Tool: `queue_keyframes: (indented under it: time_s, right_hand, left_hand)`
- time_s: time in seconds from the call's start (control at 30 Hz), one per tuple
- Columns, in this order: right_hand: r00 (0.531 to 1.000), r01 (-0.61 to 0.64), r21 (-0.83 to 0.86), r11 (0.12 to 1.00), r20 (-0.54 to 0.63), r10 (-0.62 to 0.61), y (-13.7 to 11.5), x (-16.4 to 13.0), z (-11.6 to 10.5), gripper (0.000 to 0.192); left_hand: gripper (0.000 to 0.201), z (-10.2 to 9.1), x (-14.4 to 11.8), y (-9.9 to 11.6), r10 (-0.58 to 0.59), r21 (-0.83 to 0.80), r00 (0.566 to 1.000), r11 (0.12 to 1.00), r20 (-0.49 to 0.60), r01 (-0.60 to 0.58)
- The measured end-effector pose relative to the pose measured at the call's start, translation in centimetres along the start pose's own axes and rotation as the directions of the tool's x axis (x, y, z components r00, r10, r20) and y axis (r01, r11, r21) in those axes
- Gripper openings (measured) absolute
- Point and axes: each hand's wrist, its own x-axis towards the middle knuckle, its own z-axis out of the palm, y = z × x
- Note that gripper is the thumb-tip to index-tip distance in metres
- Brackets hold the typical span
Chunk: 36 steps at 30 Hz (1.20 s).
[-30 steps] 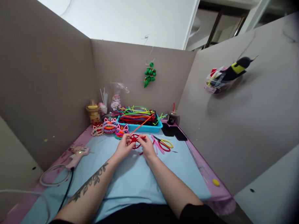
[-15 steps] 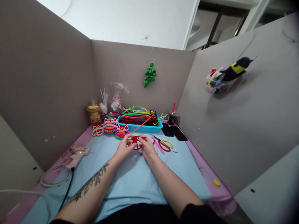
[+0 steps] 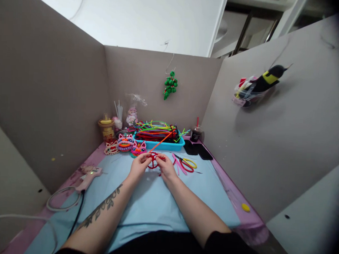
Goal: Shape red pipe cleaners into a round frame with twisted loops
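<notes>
A red pipe-cleaner ring with spokes across its inside point(image 3: 153, 162) is held up above the light blue cloth. My left hand point(image 3: 139, 166) pinches its left side between thumb and fingers. On its right side my right hand point(image 3: 166, 167) pinches it, with the fingertips over part of the red strands. Just right of my right hand lie pink pipe-cleaner strips point(image 3: 180, 167) and scissors with red and yellow handles point(image 3: 184, 161). An orange pipe cleaner point(image 3: 161, 142) slants from behind my left fingers up to the tray.
A blue tray point(image 3: 157, 145) of colourful pipe cleaners stands behind my hands. Fuzzy animal-faced figures point(image 3: 125, 143) sit left of it. A pink glue gun point(image 3: 87, 179) with its cable lies at left. Black flat pads point(image 3: 203, 152) and a drink cup point(image 3: 195, 134) are at right.
The red ring has turned to face me more squarely, so its round outline and spokes show better. My fingers have shifted slightly on it, and both hands still hold it.
</notes>
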Motion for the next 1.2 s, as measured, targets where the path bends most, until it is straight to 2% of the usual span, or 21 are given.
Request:
queue_keyframes:
  time_s: [0.13,0.47,0.7,0.83,0.93,1.0,1.03,1.13,1.2]
  right_hand:
    - [1.000,0.020,-0.010,1.000,-0.009,-0.020,0.2,0.1,-0.1,0.020]
    - [0.995,0.051,-0.083,0.995,-0.086,-0.059,0.0,0.1,0.1,0.022]
    - [0.995,0.072,-0.182,0.981,-0.054,-0.083,0.0,-0.1,-0.1,0.020]
    - [1.000,-0.004,-0.193,0.981,0.000,0.004,-0.2,0.0,-0.3,0.028]
    - [0.999,0.032,-0.269,0.963,-0.009,-0.036,-1.0,0.2,-0.6,0.039]
    - [0.988,0.129,-0.404,0.905,-0.021,-0.150,-1.7,0.2,-0.9,0.038]
    - [0.976,0.186,-0.494,0.850,-0.010,-0.219,-2.0,0.2,-1.0,0.033]
    - [0.920,0.340,-0.700,0.628,0.109,-0.376,-2.7,0.0,-1.2,0.015]
    - [0.895,0.399,-0.744,0.535,0.189,-0.405,-2.7,-0.1,-1.3,0.010]
  left_hand:
    - [0.049,0.0,0.0,-0.2,-0.010,-0.005,1.000,1.000,0.019,0.010]
    - [0.047,0.0,0.2,-0.7,-0.023,-0.022,1.000,0.999,0.015,0.023]
    - [0.053,0.4,0.2,-0.9,-0.022,-0.026,1.000,0.999,0.013,0.023]
    - [0.051,0.1,0.4,-1.4,-0.014,-0.036,1.000,0.999,-0.021,0.013]
    - [0.049,-0.2,0.6,-1.3,-0.024,-0.040,0.998,0.999,-0.066,0.021]
    - [0.049,-0.4,0.7,-1.2,-0.034,-0.038,0.993,0.999,-0.110,0.030]
    - [0.049,-0.5,0.7,-1.1,-0.037,-0.034,0.991,0.999,-0.128,0.033]
    - [0.050,-0.6,0.7,-1.1,-0.041,-0.011,0.990,0.999,-0.134,0.040]
    - [0.050,-0.6,0.7,-1.2,-0.041,0.002,0.992,0.999,-0.116,0.041]
